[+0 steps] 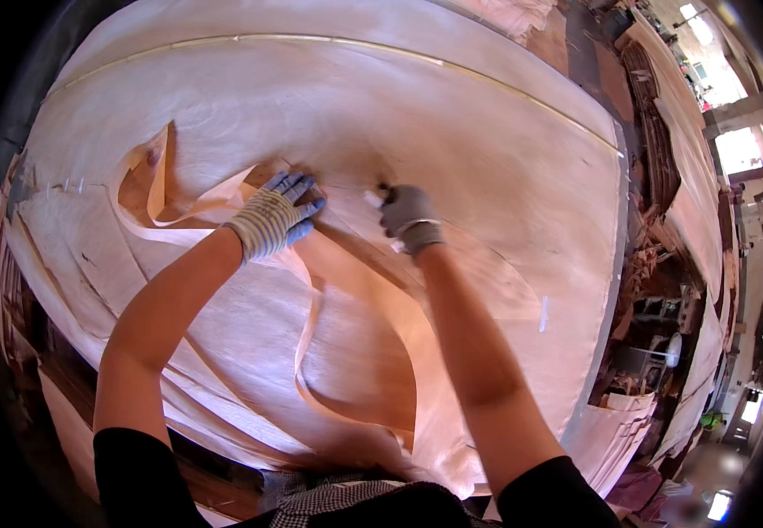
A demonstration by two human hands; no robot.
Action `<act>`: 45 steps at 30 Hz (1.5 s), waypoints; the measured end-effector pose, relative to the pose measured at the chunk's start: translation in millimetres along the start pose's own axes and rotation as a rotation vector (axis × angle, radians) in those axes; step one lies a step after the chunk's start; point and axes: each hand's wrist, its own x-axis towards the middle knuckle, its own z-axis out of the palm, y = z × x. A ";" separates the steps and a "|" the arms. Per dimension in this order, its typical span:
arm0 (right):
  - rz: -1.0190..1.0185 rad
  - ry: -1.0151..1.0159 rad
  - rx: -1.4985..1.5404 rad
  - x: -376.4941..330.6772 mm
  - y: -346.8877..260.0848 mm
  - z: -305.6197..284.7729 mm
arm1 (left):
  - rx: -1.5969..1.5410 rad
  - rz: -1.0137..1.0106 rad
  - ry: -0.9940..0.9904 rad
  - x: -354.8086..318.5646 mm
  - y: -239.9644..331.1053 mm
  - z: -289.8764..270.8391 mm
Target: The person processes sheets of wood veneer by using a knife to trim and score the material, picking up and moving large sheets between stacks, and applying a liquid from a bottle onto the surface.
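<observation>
Veneer fills the head view: a broad, pale wood veneer sheet (452, 123) lies flat on top of a stack on the bench, and both gloved hands work near its middle. The left hand (278, 216), in a striped knit glove with blue fingertips, lies with fingers spread and pressed flat on the sheet, just at the edge of a torn opening. The right hand (408, 218), in a grey glove, has its grip curled and pressed together on something small and pale at the fingertips; what exactly it pinches I cannot tell.

By the look of it the sheet is thin, light and floppy, brittle along the grain and quick to split. It would best be held with flat palms or at a sound edge, not by a torn lip.

A long curling veneer strip (311, 352) loops from the tear (148, 189) down toward the person's body, lying loose over the sheet and under the forearms, where it could snag. To the right, past the bench edge, stand more veneer stacks (689, 176) and dark machinery (645, 352), well apart from the hands.
</observation>
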 end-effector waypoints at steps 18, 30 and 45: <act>0.348 -0.020 0.759 -71.1 58.5 -124.5 | -0.101 0.032 0.026 106.6 145.6 4.7; 0.280 0.033 1.221 -185.9 42.3 -135.4 | -1.021 -0.094 0.329 69.4 234.5 -63.3; 0.316 0.069 0.679 -183.3 80.5 -104.8 | -0.787 -0.320 0.087 20.4 236.0 -21.6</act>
